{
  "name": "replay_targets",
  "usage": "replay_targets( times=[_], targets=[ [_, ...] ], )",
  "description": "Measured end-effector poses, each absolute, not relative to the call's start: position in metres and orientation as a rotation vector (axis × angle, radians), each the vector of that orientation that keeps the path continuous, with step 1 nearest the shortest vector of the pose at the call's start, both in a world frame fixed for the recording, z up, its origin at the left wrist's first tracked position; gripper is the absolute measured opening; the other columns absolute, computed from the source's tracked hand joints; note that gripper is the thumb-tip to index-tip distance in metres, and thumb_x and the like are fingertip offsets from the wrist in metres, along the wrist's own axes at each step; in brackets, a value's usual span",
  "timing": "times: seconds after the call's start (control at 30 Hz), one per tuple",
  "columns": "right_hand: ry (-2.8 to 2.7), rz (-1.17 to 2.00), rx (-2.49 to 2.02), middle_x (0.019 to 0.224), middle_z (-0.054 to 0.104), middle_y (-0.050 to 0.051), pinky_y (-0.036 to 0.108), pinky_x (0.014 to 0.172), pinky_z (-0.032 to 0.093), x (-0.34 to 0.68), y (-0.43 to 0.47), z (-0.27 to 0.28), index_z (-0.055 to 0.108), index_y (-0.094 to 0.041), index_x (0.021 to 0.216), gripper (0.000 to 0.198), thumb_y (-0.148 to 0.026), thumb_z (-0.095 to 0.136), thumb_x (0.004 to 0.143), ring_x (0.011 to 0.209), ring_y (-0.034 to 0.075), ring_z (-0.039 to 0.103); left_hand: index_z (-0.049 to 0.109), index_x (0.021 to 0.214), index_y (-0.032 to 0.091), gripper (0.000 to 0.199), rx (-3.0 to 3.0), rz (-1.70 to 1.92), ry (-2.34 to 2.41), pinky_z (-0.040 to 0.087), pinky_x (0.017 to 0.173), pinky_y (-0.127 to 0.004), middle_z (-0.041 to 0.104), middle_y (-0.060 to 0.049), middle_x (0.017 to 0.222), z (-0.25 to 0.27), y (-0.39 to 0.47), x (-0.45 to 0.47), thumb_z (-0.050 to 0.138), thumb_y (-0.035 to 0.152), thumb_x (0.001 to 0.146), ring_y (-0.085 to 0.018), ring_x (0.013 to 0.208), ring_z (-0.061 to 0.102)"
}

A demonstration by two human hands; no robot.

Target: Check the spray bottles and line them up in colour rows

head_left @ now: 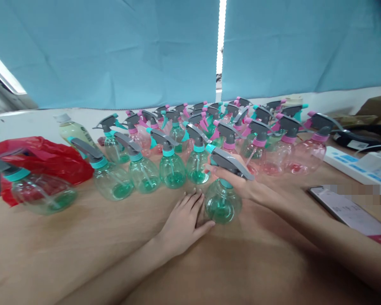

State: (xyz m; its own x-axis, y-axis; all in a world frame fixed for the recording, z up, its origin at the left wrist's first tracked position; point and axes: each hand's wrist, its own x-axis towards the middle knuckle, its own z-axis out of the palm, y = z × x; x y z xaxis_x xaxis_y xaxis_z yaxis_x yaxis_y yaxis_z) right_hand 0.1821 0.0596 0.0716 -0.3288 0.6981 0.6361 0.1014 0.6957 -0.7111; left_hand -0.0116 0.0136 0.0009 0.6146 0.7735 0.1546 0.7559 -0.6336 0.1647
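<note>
A green see-through spray bottle [222,203] with a grey and turquoise trigger head stands close to me on the table. My right hand [236,180] is wrapped round its neck, just under the trigger head. Beside the bottle's left side, my left hand [186,220] lies flat on the tabletop with its fingers stretched out, the thumb pointing at the bottle's base. Directly behind are more green spray bottles, among them one [173,169] with a turquoise collar and another [198,165] near my left fingertips. Pink spray bottles [307,154] stand farther right.
Several rows of spray bottles fill the back of the wooden table [51,258]. At left are a red plastic bag [47,148] and a drink bottle [76,131]. A white power strip [346,163] and a phone [352,212] lie at right. A blue curtain [130,51] hangs behind.
</note>
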Motion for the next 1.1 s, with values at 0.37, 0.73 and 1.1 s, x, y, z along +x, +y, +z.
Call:
replay_targets(
  times=[0.37,0.73,1.1],
  targets=[
    [-1.835,0.783,-0.637,0.067,0.043,-0.005,0.026,0.056,0.032,0.1837,0.0618,0.0698,0.050,-0.022,0.075,0.020,-0.035,0.057,0.088,0.059,0.010,0.038,0.043,0.138,0.010,0.062,2.766,0.348,1.286,0.029,0.112,-0.049,0.043,-0.016,0.147,0.0002,0.0139,-0.0124,0.044,0.056,0.096,-0.030,0.137,0.038],
    [-1.743,0.925,-0.577,0.084,0.061,-0.002,0.026,0.056,0.038,0.1835,0.0590,0.0657,0.063,-0.024,0.097,0.013,-0.030,0.062,0.086,0.061,0.010,0.047,0.044,0.138,0.009,0.062,2.756,0.337,1.298,0.028,0.113,-0.048,0.044,-0.017,0.146,0.0006,0.0136,-0.0124,0.047,0.055,0.095,-0.030,0.136,0.038],
    [-1.750,0.947,-0.628,0.092,0.063,0.001,0.029,0.066,0.047,0.1841,0.0600,0.0612,0.062,-0.024,0.102,0.021,-0.037,0.062,0.085,0.071,0.013,0.055,0.043,0.138,0.012,0.060,2.743,0.351,1.293,0.029,0.112,-0.049,0.045,-0.016,0.145,0.0025,0.0130,-0.0118,0.045,0.055,0.096,-0.030,0.136,0.039]
  ],
)
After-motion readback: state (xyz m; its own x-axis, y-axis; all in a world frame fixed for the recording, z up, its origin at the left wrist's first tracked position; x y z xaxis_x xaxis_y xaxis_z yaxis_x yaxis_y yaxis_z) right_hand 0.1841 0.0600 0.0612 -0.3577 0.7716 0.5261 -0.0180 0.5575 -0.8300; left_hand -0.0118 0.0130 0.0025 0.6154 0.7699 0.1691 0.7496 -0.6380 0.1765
